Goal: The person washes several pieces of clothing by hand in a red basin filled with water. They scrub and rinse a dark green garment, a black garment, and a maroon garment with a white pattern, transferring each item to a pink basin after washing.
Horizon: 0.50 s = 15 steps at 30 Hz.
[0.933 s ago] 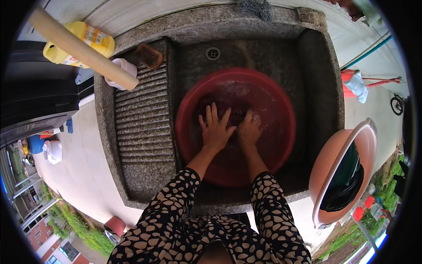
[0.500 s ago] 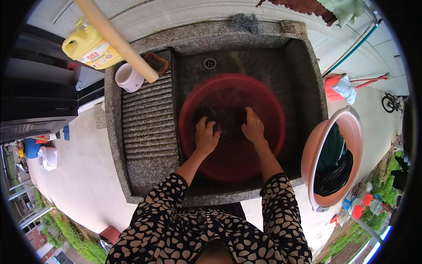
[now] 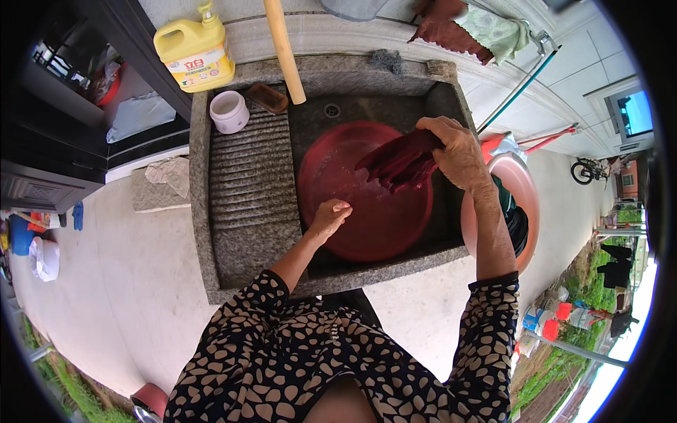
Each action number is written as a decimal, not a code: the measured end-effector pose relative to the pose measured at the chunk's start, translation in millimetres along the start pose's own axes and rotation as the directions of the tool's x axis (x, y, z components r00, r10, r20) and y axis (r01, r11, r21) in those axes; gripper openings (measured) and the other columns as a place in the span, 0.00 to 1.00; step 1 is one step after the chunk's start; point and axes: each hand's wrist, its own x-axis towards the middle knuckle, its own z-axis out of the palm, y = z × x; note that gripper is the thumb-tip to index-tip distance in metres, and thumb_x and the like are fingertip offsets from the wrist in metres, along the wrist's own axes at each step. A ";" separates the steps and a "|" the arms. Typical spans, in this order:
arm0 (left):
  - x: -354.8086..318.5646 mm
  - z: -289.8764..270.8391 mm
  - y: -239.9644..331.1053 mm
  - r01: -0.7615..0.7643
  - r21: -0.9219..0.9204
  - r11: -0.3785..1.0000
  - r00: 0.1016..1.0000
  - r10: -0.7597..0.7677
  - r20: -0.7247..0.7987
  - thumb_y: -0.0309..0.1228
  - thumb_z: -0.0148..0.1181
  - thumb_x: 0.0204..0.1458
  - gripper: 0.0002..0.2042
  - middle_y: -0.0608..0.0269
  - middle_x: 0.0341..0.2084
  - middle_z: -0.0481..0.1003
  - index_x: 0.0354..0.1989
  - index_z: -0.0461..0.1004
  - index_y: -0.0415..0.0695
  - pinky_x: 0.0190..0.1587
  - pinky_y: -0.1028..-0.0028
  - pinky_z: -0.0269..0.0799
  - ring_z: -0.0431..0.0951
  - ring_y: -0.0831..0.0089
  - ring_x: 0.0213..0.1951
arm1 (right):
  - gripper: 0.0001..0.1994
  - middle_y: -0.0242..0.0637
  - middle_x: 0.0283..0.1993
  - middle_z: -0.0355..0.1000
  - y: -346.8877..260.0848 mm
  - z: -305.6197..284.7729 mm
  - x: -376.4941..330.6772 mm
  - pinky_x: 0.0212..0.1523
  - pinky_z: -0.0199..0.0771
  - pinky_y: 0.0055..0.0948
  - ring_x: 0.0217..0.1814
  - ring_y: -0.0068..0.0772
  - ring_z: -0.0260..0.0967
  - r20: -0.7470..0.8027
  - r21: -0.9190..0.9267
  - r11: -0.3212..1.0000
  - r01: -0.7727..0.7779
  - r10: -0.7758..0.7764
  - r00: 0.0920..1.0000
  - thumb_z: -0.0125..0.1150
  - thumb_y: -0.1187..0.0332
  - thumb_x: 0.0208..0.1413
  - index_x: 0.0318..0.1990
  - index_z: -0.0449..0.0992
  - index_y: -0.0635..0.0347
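My right hand (image 3: 455,154) is closed round one end of a wet, dark red cloth (image 3: 400,163), raised over the right side of a red basin (image 3: 310,201). The cloth's bunched free end hangs left and down over the water. My left hand (image 3: 328,218) is above the basin's near left part, its fingers curled in and nothing seen in them. Water with a little foam lies in the basin, which stands inside a dark stone sink (image 3: 374,271). A pink tub (image 3: 530,211) with dark green and black cloths stands to the right, partly behind my right forearm.
A ribbed stone washboard (image 3: 257,169) forms the sink's left side. At its far end are a whitish-pink cup (image 3: 229,113), a brown brush (image 3: 267,98) and a wooden pole (image 3: 283,53). A yellow jug (image 3: 197,53) stands behind. A scouring pad (image 3: 387,60) lies on the back rim.
My right hand has come up out of the basin to the right, lifting the dark red cloth. My left hand's fingers have curled in. The whole view has shifted.
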 end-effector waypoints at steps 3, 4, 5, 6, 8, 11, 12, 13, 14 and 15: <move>-8.9 -7.2 7.5 0.069 0.001 0.998 0.997 -0.069 0.018 0.44 0.59 0.51 0.18 0.64 0.38 0.75 0.45 0.72 0.47 0.34 0.72 0.70 0.74 0.74 0.36 | 0.25 0.36 0.43 0.72 -5.6 -11.3 1.0 0.50 0.71 0.33 0.50 0.41 0.67 -0.050 -0.154 0.987 0.047 -0.055 0.997 0.49 0.88 0.33 0.44 0.72 0.58; -11.6 -8.4 11.4 0.094 -0.006 0.996 0.996 -0.094 0.014 0.44 0.58 0.51 0.19 0.64 0.38 0.75 0.46 0.71 0.47 0.35 0.70 0.70 0.75 0.73 0.37 | 0.25 0.34 0.44 0.71 -6.9 -13.0 1.2 0.48 0.71 0.35 0.50 0.41 0.67 -0.091 -0.197 0.977 0.077 -0.097 0.991 0.49 0.88 0.32 0.42 0.73 0.56; -13.1 -10.1 13.2 0.114 -0.032 0.993 0.993 -0.113 0.021 0.44 0.58 0.51 0.19 0.63 0.38 0.75 0.47 0.71 0.47 0.36 0.69 0.71 0.75 0.73 0.37 | 0.23 0.33 0.44 0.71 -8.2 -13.9 1.7 0.47 0.70 0.35 0.48 0.40 0.66 -0.136 -0.254 0.961 0.110 -0.148 0.980 0.51 0.87 0.34 0.41 0.74 0.56; -13.7 -11.8 15.3 0.133 -0.058 0.989 0.991 -0.132 0.028 0.44 0.58 0.51 0.19 0.63 0.38 0.75 0.47 0.71 0.46 0.36 0.69 0.71 0.75 0.72 0.37 | 0.21 0.31 0.43 0.70 -10.2 -15.2 3.1 0.47 0.70 0.35 0.46 0.40 0.66 -0.176 -0.314 0.939 0.139 -0.202 0.964 0.52 0.86 0.35 0.40 0.74 0.55; -14.2 -17.3 18.6 0.160 -0.110 0.981 0.986 -0.155 0.053 0.45 0.59 0.51 0.21 0.61 0.40 0.74 0.49 0.69 0.46 0.37 0.66 0.72 0.74 0.71 0.39 | 0.18 0.30 0.43 0.68 -19.0 -17.7 4.6 0.44 0.71 0.33 0.44 0.39 0.66 -0.230 -0.426 0.892 0.152 -0.269 0.935 0.55 0.84 0.37 0.37 0.76 0.54; -13.9 -25.9 27.8 0.207 -0.205 0.957 0.976 -0.188 0.105 0.47 0.59 0.50 0.25 0.58 0.44 0.72 0.52 0.66 0.46 0.38 0.62 0.72 0.73 0.69 0.43 | 0.16 0.31 0.43 0.67 -21.7 -11.1 6.1 0.40 0.74 0.31 0.44 0.37 0.66 -0.274 -0.382 0.917 0.115 -0.231 0.934 0.57 0.82 0.37 0.36 0.77 0.54; -15.0 -27.4 35.2 0.238 -0.248 0.939 0.969 -0.213 0.123 0.48 0.58 0.50 0.26 0.57 0.46 0.70 0.53 0.65 0.45 0.38 0.60 0.72 0.72 0.68 0.44 | 0.16 0.31 0.43 0.67 -21.8 -9.7 5.9 0.39 0.75 0.30 0.44 0.36 0.66 -0.272 -0.365 0.921 0.136 -0.245 0.931 0.57 0.82 0.37 0.36 0.77 0.54; -13.7 -28.6 40.6 0.269 -0.291 0.918 0.961 -0.236 0.142 0.49 0.58 0.50 0.28 0.56 0.48 0.69 0.54 0.63 0.45 0.38 0.59 0.72 0.71 0.68 0.46 | 0.16 0.32 0.42 0.67 -22.0 -8.6 4.8 0.38 0.75 0.30 0.44 0.35 0.67 -0.271 -0.349 0.924 0.157 -0.260 0.927 0.57 0.81 0.37 0.35 0.78 0.54; -11.9 -31.6 44.1 0.278 -0.322 0.905 0.953 -0.219 0.209 0.56 0.56 0.48 0.37 0.52 0.51 0.66 0.59 0.57 0.43 0.40 0.54 0.72 0.68 0.64 0.50 | 0.15 0.32 0.42 0.67 -23.9 -6.9 4.9 0.37 0.76 0.29 0.44 0.34 0.67 -0.267 -0.331 0.926 0.183 -0.278 0.923 0.58 0.81 0.37 0.35 0.78 0.53; -9.0 -32.8 48.6 0.313 -0.366 0.876 0.935 -0.216 0.282 0.59 0.54 0.47 0.40 0.51 0.52 0.65 0.60 0.55 0.42 0.41 0.52 0.71 0.68 0.62 0.51 | 0.15 0.32 0.42 0.67 -26.1 -5.4 4.4 0.37 0.76 0.29 0.44 0.34 0.67 -0.257 -0.329 0.919 0.219 -0.310 0.916 0.58 0.80 0.36 0.35 0.78 0.53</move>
